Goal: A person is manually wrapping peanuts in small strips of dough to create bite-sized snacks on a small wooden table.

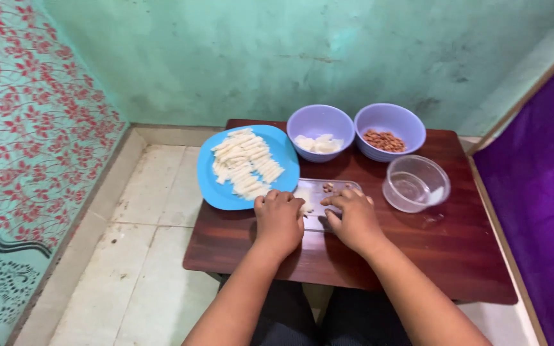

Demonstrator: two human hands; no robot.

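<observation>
Biggest thing here is the low dark wood bench, set on a pale tiled floor in a corner with green walls, a red flowered cloth off to the left and something purple to the right.

Up and left of the hands there's a blue plate loaded with white sticks, cut long and thin. Straight beyond the hands sit two lilac bowls: the left bowl has white chunks in it, the right bowl has brown nuts. To the right of the right hand is a clear tub; looks about empty.

Right under the fingertips is a small clear board, long axis running left to right. On it lies a white piece, just past the left hand's knuckles and touching that hand, so the left one is nearer. A little brown bit sits just beyond the right fingers.

Left hand is curled with fingers together, pressing down at the white piece. Right hand is curled too, fingers together on the board; can't tell if it's got a knife under there.

No packages, labels or signs anywhere I can see.
</observation>
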